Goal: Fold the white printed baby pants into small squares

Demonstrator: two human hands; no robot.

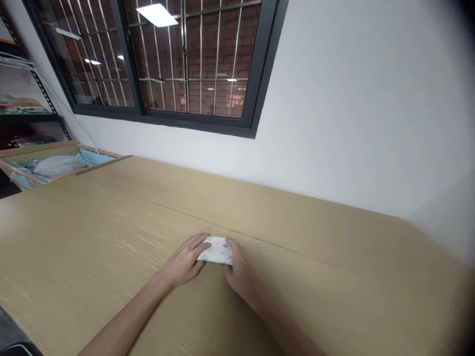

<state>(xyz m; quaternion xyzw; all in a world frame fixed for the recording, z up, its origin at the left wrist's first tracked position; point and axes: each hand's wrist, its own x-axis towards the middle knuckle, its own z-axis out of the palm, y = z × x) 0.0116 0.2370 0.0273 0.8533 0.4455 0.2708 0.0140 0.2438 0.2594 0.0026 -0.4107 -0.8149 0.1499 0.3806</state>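
Observation:
A small folded white cloth with a faint green print lies on the light wooden table. My left hand rests flat on the table with its fingers stretched out onto the cloth's left edge. My right hand lies against the cloth's right edge, fingers curled over that side and pressing it down. Both forearms reach in from the bottom of the view. The cloth's near edge is partly hidden by my hands.
A wooden tray at the far left holds light blue and white fabric. A dark shelving rack stands behind it. A barred window and a white wall back the table.

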